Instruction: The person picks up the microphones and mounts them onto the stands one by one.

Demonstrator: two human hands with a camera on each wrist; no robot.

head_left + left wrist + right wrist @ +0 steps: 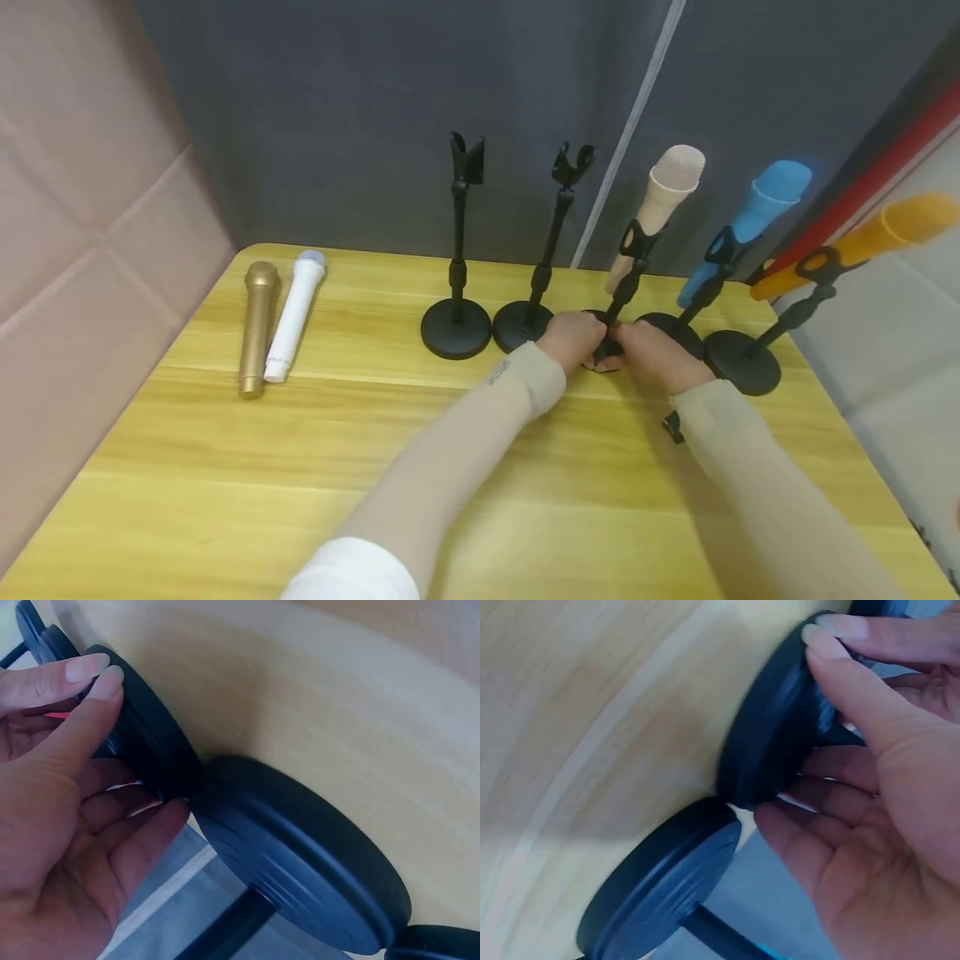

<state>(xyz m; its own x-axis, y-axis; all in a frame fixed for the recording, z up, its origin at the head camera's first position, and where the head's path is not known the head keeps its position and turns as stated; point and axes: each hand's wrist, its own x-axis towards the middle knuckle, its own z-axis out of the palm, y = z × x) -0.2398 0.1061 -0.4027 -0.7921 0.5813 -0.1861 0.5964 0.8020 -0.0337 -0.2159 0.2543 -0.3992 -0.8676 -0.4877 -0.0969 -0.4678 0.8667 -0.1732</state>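
Note:
My left hand (573,337) and right hand (660,354) grip the round black base of the middle microphone stand (626,287) from both sides. In the left wrist view, thumb and fingers curl about the rim of that base (154,724). The right wrist view has the other thumb lying along the base's edge (769,731), fingers beneath and behind it. A beige microphone (660,196) leans in the clip of this stand. Directly left is a stand (551,242) with nothing in its clip; to the right, another carries a blue microphone (765,200).
Farthest right stands an orange microphone (877,242) on its stand. An unloaded stand (458,250) is at the row's left end. Gold (258,329) and white (295,321) microphones lie on the wooden table (225,492). A dark grey panel (375,125) rises behind.

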